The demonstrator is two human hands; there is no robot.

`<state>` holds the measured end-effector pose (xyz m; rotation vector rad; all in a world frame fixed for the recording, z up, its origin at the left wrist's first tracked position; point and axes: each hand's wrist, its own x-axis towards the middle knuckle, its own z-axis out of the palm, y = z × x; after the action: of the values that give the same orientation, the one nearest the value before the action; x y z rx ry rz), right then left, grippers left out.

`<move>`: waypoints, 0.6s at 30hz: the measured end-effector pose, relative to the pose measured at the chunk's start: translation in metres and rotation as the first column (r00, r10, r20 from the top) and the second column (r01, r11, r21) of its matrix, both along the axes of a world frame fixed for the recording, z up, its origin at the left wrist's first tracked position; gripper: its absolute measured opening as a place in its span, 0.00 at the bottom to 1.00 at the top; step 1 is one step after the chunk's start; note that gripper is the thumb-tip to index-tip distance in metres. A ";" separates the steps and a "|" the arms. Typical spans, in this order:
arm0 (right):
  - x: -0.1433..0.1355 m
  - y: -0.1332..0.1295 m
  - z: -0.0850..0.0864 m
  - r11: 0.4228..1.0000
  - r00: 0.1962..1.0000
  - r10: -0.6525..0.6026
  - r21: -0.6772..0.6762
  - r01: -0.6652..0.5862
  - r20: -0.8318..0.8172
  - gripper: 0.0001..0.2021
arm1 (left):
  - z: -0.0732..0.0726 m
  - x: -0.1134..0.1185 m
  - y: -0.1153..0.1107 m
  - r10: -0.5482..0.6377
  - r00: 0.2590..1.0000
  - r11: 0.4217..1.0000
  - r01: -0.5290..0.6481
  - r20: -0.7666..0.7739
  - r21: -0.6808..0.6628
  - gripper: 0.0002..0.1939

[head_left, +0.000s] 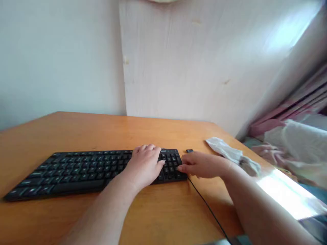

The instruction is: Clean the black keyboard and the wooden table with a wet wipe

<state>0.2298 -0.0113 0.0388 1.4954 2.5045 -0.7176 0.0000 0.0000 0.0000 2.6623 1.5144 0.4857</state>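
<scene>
A black keyboard (87, 170) lies on the wooden table, its number pad at the right end. Across its keys, just left of the number pad, rests my left hand (145, 165), palm down, fingers slightly bent and thumb apart, holding nothing. My right hand (198, 164) is at the keyboard's right edge with its fingers curled and the thumb near the number keys; whether it grips the edge or anything small is hidden. A black cable (209, 209) runs from beside the keyboard toward the front edge.
A small black object (189, 150) lies behind my right hand on the wooden table (102, 131). Farther right are a white wrapper or cloth (224, 148) and a greyish crumpled piece (249, 165). Bright light falls on the right edge; fabric is piled beyond it. A wall stands behind.
</scene>
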 end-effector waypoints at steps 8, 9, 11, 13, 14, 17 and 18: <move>0.001 0.003 -0.004 0.997 0.998 -0.065 -0.037 0.063 -0.028 0.17 | 0.001 -0.002 -0.002 0.002 1.000 1.000 -0.002 0.004 -0.002 0.16; 0.001 0.003 -0.003 0.997 0.997 -0.061 -0.058 0.059 -0.037 0.17 | 0.001 -0.002 -0.002 0.001 1.000 1.000 -0.001 0.006 0.000 0.16; 0.002 0.003 -0.002 0.996 0.997 -0.056 -0.067 0.052 -0.052 0.17 | 0.001 -0.002 -0.001 -0.001 1.000 1.000 0.001 0.010 0.004 0.16; 0.003 0.005 -0.002 0.996 0.996 -0.050 -0.073 0.045 -0.070 0.17 | 0.000 -0.001 -0.001 -0.002 1.000 1.000 0.002 0.013 0.008 0.16; 0.004 0.005 -0.003 0.996 0.996 -0.045 -0.084 0.038 -0.083 0.16 | 0.000 -0.001 0.000 -0.002 1.000 1.000 0.002 0.015 0.009 0.16; 0.006 0.007 -0.005 0.992 0.992 -0.030 -0.126 0.014 -0.125 0.15 | -0.001 0.000 0.001 -0.005 1.000 1.000 0.005 0.018 0.008 0.16; 0.007 0.007 -0.005 0.991 0.991 -0.030 -0.131 0.013 -0.133 0.16 | -0.002 -0.001 0.001 -0.006 1.000 1.000 0.006 0.020 0.008 0.16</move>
<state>0.2363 -0.0039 0.0333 1.4779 2.4846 -0.9959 -0.0005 0.0008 -0.0017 2.6588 1.5014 0.5175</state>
